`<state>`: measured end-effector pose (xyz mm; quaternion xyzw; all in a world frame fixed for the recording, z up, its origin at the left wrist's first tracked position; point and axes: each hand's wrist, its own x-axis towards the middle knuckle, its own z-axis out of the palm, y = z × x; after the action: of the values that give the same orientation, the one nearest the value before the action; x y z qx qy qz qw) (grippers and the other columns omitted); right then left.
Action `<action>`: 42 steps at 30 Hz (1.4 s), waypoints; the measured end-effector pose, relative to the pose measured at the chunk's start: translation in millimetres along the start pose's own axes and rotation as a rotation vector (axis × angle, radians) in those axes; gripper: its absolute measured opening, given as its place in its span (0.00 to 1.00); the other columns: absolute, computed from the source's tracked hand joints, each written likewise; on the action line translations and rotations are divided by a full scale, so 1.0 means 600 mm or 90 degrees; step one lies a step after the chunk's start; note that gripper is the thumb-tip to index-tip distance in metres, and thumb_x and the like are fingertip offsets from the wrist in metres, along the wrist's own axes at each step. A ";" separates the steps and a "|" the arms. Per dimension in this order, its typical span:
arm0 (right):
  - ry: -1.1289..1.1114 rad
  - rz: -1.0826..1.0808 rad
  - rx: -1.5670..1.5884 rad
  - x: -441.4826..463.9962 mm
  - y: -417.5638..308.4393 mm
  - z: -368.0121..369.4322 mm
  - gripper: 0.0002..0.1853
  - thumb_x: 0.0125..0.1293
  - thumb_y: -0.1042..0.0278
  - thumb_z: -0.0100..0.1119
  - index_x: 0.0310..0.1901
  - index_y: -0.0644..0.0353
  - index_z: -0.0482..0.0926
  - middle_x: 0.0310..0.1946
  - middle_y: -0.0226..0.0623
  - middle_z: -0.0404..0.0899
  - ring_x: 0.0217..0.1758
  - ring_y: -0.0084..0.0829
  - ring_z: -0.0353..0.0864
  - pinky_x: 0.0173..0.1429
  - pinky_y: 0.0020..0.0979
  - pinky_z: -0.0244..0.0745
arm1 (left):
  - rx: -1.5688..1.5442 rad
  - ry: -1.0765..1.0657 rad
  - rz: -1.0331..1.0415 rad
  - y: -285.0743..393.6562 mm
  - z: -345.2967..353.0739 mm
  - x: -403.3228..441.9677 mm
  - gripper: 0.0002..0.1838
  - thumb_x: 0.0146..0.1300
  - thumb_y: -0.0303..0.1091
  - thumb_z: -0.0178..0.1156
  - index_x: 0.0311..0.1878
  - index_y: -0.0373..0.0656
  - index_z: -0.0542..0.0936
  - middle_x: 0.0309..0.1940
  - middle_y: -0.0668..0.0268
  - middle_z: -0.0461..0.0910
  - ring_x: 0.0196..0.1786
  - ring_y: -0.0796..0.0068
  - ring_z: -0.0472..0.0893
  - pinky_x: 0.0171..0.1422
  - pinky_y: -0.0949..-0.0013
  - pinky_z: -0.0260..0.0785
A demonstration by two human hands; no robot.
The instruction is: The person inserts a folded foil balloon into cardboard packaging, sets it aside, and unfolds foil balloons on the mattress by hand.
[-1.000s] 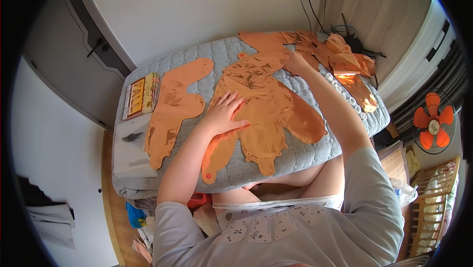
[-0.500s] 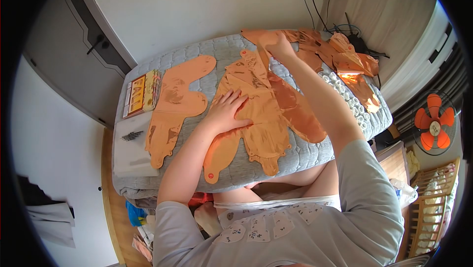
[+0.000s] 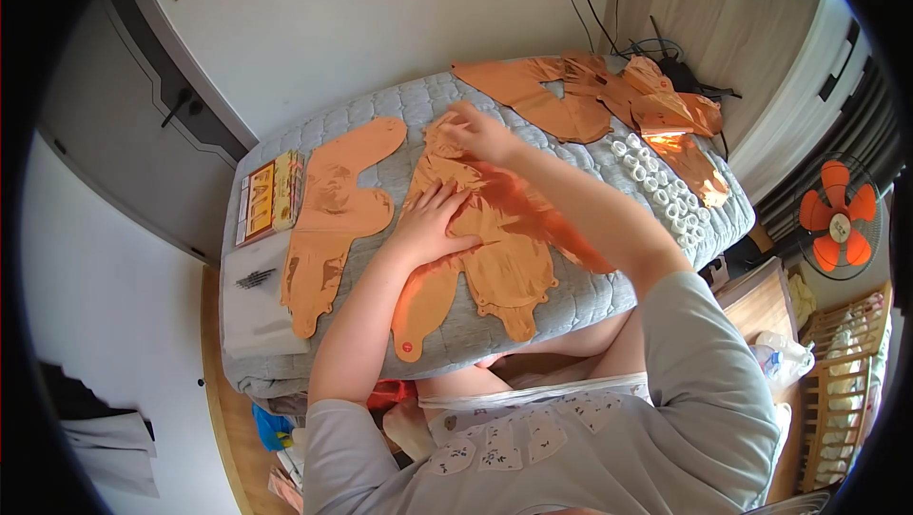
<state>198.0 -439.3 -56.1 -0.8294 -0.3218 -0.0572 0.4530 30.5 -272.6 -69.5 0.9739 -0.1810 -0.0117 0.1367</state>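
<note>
A deflated orange-gold foil balloon (image 3: 514,268) lies crumpled in front of me on the quilted mattress, with several lobes and tabbed ends. My left hand (image 3: 430,222) rests on its middle, fingers spread and palm down. At its far end my right hand (image 3: 480,135) has its fingers curled onto the foil, gripping it near the top edge; the fingertips are partly hidden. To the left, a second flat foil balloon (image 3: 342,201) lies spread out. More foil pieces (image 3: 542,97) lie at the back right.
Several white rolls (image 3: 656,182) sit along the right side of the mattress (image 3: 590,301). A printed box (image 3: 271,194) and a clear plastic sheet (image 3: 257,310) with small dark sticks occupy the left. An orange-bladed fan (image 3: 839,220) stands at the right.
My right hand has moved left and nearer from the back foil pieces to the far end of the middle balloon. My left hand stays on the foil. The view has shifted slightly.
</note>
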 end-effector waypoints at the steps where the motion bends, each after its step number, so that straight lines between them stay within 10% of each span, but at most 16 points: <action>1: 0.011 0.010 0.139 -0.010 0.013 -0.023 0.35 0.71 0.44 0.61 0.70 0.62 0.71 0.50 0.56 0.85 0.56 0.51 0.84 0.60 0.44 0.79 | -0.003 -0.002 0.002 -0.002 0.001 0.001 0.52 0.57 0.67 0.68 0.80 0.54 0.63 0.83 0.56 0.54 0.85 0.54 0.50 0.86 0.46 0.45; 9: -0.069 0.226 -0.363 -0.242 0.041 -0.233 0.35 0.62 0.42 0.68 0.61 0.62 0.75 0.52 0.57 0.82 0.57 0.51 0.84 0.59 0.46 0.77 | -0.021 -0.008 -0.005 -0.004 0.003 -0.001 0.53 0.58 0.70 0.67 0.81 0.53 0.63 0.84 0.58 0.52 0.86 0.55 0.48 0.86 0.47 0.44; 16: -0.258 0.417 -0.232 -0.294 -0.042 -0.276 0.31 0.64 0.44 0.68 0.59 0.57 0.75 0.46 0.44 0.82 0.48 0.35 0.82 0.51 0.36 0.76 | -0.025 -0.004 -0.002 -0.005 0.004 0.001 0.53 0.58 0.70 0.66 0.81 0.53 0.62 0.84 0.58 0.51 0.86 0.57 0.47 0.86 0.47 0.43; 22: -0.273 0.463 0.131 -0.256 -0.051 -0.269 0.13 0.66 0.56 0.66 0.37 0.57 0.82 0.32 0.26 0.78 0.37 0.21 0.73 0.43 0.29 0.70 | -0.009 -0.015 -0.009 -0.001 -0.001 0.001 0.52 0.58 0.66 0.69 0.81 0.53 0.63 0.84 0.57 0.52 0.86 0.56 0.48 0.86 0.46 0.43; 28: -0.280 0.326 0.359 -0.223 -0.091 -0.172 0.11 0.74 0.59 0.56 0.43 0.57 0.81 0.34 0.23 0.77 0.38 0.19 0.71 0.50 0.24 0.67 | -0.038 -0.006 -0.016 0.016 -0.016 -0.007 0.51 0.56 0.63 0.69 0.80 0.53 0.63 0.84 0.57 0.53 0.86 0.55 0.49 0.85 0.46 0.44; 38: -0.094 0.099 -0.049 -0.186 -0.025 -0.129 0.24 0.75 0.44 0.54 0.49 0.62 0.80 0.48 0.45 0.83 0.53 0.38 0.82 0.58 0.40 0.76 | -0.008 -0.005 -0.018 0.002 0.002 0.002 0.46 0.58 0.45 0.72 0.80 0.56 0.64 0.84 0.60 0.52 0.86 0.56 0.49 0.85 0.47 0.48; 42: -0.072 0.007 -0.335 -0.186 0.026 -0.113 0.34 0.74 0.45 0.57 0.73 0.59 0.69 0.75 0.46 0.67 0.78 0.47 0.64 0.80 0.45 0.59 | -0.007 0.001 0.000 -0.006 0.009 0.003 0.46 0.58 0.41 0.69 0.80 0.56 0.64 0.84 0.61 0.52 0.86 0.56 0.49 0.85 0.48 0.47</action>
<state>132.6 -552.6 -70.8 -0.9222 -0.3162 -0.0900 0.2034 33.2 -271.5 -75.4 0.9731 -0.1805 -0.0119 0.1424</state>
